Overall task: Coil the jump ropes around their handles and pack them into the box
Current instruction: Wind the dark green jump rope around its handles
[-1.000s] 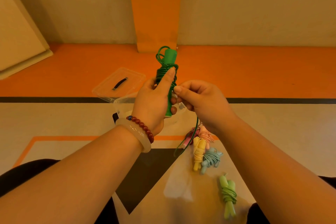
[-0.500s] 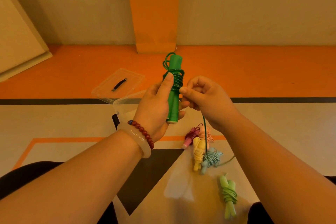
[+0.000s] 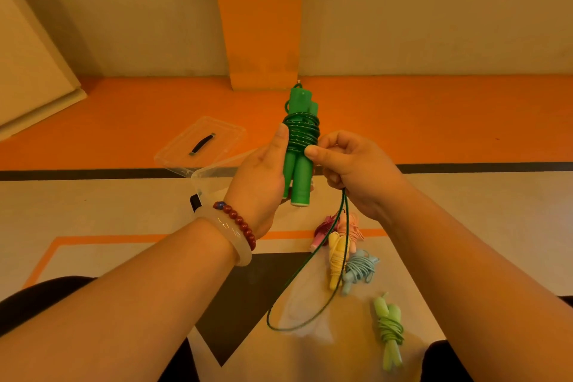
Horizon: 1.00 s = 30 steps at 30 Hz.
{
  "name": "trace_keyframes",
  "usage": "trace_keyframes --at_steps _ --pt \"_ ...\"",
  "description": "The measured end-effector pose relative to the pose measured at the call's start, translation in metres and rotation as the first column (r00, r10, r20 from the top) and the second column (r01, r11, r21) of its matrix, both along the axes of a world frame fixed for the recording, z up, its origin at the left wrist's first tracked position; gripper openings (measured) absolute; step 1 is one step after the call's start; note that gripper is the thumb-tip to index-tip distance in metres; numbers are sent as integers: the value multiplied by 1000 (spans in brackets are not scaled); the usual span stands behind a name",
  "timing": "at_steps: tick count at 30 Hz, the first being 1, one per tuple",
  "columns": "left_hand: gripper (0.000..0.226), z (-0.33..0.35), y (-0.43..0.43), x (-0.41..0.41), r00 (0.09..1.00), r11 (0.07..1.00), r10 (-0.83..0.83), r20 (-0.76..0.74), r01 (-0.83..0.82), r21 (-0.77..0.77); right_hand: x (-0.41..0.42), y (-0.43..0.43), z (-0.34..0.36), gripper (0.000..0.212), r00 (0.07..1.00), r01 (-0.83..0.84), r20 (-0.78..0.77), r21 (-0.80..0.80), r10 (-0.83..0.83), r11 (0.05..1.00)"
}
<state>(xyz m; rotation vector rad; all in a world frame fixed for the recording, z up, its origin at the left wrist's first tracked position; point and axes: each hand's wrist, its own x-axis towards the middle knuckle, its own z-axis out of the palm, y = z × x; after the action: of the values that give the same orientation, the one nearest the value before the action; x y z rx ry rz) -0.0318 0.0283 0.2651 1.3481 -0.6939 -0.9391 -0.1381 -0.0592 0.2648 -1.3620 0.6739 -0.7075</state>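
While green handles (image 3: 299, 177) are held upright, gripped by curled left hand (image 3: 260, 177) fingers (image 3: 282, 136), wound rope coil (image 3: 302, 133) is pinched at its side by right hand (image 3: 356, 170). Loose rope tail (image 3: 344, 201) is hung in loop down to floor. Pink bundle (image 3: 324, 231), yellow bundle (image 3: 336, 257), blue bundle (image 3: 359, 268) and light-green bundle (image 3: 389, 329) are laid on floor below right hand. Clear box (image 3: 210, 180) is partly hidden behind left hand, lid (image 3: 201, 143) beyond it.

My left hand (image 3: 257, 183) and the green handles (image 3: 299, 170) it grips hang in front of the clear box (image 3: 207, 183), blocking most of its mouth. The lid (image 3: 201, 143) lies just behind it. Under my right hand (image 3: 356, 170) the loose green cord (image 3: 344, 205) loops across the pile of coiled ropes (image 3: 336, 257). Floor left of the box lies open.
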Motion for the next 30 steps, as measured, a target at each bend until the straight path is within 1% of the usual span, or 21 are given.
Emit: trace_keyframes --at_steps 2,3,4,5,8,9,11,13,16,19,22,24,26,28,30 --pt "36 1 -1 0 994 998 61 87 -59 -18 1 0 2 18 1000 13 1 -3 -13 1000" --pt "30 2 -1 1 989 996 88 116 -84 -42 2 0 3 19 1000 16 -2 4 -16 1000" --pt "23 2 -2 2 987 994 97 128 -90 -57 2 0 4 20 1000 20 -9 9 -20 1000" --pt "22 2 -3 3 988 995 86 132 -79 -55 2 0 5 20 999 25 -26 2 -25 1000" --pt "21 2 -3 1 996 1000 14 83 -13 -19 3 1 5 22 992 47 -111 -97 -58 994" --pt "22 1 -3 -1 993 1000 11 118 -12 10 4 3 5 21 989 50 -130 -132 -67 990" --pt "25 -3 -3 -3 973 996 64 222 -75 43 7 7 4 20 987 53 -138 -172 -77 984" --pt "22 -4 -3 -2 964 992 121 239 -127 10 9 9 5 20 990 52 -124 -175 -74 983" --pt "18 0 -3 -2 975 994 106 197 -102 -35 5 6 10 20 994 30 -98 -159 -46 987" --pt "18 4 -3 -2 991 994 94 92 -88 -62 0 2 11 14 998 -25 -60 -93 19 995" --pt "21 6 -3 -2 997 994 79 -3 -79 -76 -3 -2 11 12 997 -73 -31 -39 72 997" --pt "26 8 -2 -3 995 993 71 -70 -77 -91 -4 -3 11 14 996 -93 16 14 92 996" --pt "29 10 -1 -3 991 993 36 -129 -50 -107 -5 -4 9 11 993 -106 51 62 103 992" --pt "30 10 0 -2 985 994 -15 -171 -4 -108 -5 -2 6 6 994 -103 42 79 100 991" --pt "34 10 1 1 983 995 -55 -177 39 -91 -4 1 3 14 996 -89 7 82 88 993"
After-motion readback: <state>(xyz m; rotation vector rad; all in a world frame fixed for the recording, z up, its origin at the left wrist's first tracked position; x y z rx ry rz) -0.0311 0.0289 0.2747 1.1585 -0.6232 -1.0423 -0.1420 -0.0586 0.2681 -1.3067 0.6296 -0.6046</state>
